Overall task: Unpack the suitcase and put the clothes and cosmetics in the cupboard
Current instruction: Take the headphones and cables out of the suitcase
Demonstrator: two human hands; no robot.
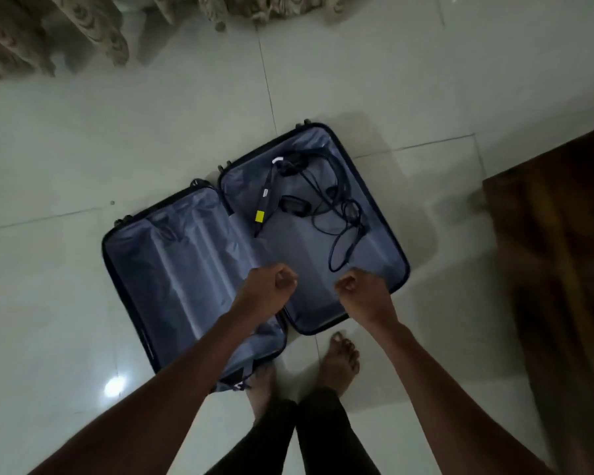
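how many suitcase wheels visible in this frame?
4, all along the far edge of the open suitcase: at and. Each shows only partly; others may be hidden.

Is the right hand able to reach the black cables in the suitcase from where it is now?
Probably yes. The right hand hovers over the near edge of the open suitcase, curled and holding nothing. The black cables lie uncovered on the lining just beyond it, with nothing between them.
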